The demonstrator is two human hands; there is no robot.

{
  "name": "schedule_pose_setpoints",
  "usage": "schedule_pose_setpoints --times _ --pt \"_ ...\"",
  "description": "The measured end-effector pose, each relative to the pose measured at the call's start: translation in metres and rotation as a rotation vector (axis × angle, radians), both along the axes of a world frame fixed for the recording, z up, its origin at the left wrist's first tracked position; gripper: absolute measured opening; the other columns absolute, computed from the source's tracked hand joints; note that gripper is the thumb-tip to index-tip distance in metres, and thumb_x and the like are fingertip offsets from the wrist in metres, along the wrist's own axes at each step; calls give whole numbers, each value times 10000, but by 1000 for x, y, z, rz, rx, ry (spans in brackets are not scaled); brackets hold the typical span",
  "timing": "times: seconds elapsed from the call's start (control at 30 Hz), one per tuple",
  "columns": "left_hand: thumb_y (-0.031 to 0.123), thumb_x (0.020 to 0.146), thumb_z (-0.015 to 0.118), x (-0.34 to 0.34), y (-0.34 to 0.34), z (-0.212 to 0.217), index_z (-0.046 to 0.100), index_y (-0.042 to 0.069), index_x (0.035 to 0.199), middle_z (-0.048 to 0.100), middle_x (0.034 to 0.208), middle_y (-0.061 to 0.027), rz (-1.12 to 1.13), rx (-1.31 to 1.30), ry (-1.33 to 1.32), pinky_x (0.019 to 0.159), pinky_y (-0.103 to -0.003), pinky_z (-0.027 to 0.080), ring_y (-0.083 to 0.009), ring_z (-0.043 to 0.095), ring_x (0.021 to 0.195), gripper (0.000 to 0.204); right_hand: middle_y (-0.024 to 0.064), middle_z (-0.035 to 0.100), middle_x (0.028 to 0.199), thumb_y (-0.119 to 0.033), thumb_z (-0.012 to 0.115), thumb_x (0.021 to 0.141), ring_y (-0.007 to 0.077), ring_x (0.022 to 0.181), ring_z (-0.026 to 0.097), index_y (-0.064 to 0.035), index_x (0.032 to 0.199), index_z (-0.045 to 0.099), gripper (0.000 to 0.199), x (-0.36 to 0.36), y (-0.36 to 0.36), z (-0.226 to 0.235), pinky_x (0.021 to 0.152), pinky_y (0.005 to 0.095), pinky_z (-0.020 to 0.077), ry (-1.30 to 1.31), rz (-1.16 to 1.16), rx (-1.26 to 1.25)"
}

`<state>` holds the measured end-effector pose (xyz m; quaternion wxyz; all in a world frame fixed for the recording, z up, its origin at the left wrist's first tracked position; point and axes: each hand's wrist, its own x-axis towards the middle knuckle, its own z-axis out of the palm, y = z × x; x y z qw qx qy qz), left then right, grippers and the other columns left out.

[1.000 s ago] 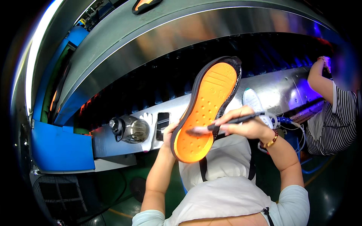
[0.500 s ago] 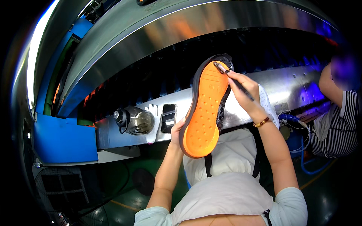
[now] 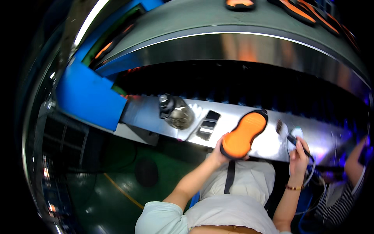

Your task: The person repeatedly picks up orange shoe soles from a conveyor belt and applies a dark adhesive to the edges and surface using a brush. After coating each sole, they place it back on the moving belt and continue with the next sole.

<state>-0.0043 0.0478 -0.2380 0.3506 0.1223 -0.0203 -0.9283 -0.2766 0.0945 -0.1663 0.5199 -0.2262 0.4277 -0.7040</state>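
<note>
An orange shoe sole [image 3: 246, 132] with a black rim is tilted over the metal ledge, its orange face up. My left hand [image 3: 219, 151] is closed on its near left edge. Apart from the sole, on the right, my right hand [image 3: 299, 156] grips a dark-handled brush [image 3: 292, 139]. The bristle end points up and left, smeared by motion. Just behind that hand, a white object [image 3: 297, 133] sits on the ledge, partly hidden and too blurred to name.
On the metal ledge [image 3: 146, 117] stand a dark-lidded bottle [image 3: 179, 113], a white glove [image 3: 198, 113] and a phone [image 3: 208, 124]. Beyond, a green conveyor belt [image 3: 187, 21] carries several orange-and-black soles [image 3: 300, 11]. A co-worker's arm [image 3: 355, 162] is at the right, near white cables [image 3: 311, 171].
The brush has left the sole and moved right and down with my right hand. My left hand has lowered the sole. The view has shifted, showing more of the belt.
</note>
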Motion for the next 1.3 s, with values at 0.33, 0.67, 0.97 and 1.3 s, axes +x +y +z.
schedule_pose_setpoints --times 0.33,0.67,0.97,1.3 --pt "431 782 468 49 70 -3 389 41 1242 428 1246 -155 147 15 151 938 -461 321 -323 434 1115 608 16 577 819 -134 475 863 31 457 392 -15 1072 505 242 -20 12 -31 422 161 310 -130 -142 99" --pt "601 761 412 143 -36 205 210 116 1321 340 1261 -229 453 -820 -133 660 -627 432 -531 376 1042 768 -27 518 682 -163 477 866 28 450 394 -26 1084 496 258 -23 6 -33 414 150 336 -191 -190 93" --pt "586 739 473 88 -39 197 223 111 1326 229 1330 -235 367 -730 169 719 -650 395 -562 311 1088 795 -48 444 586 -172 499 850 32 469 392 -71 1098 503 267 -23 10 -39 420 165 316 -217 -188 198" --pt "705 716 345 24 -17 162 209 233 1337 230 1358 -139 303 -366 327 879 -636 273 -493 235 1183 792 -55 500 740 -207 516 847 22 492 374 -106 1125 502 297 -24 5 -30 439 161 299 -154 -196 183"
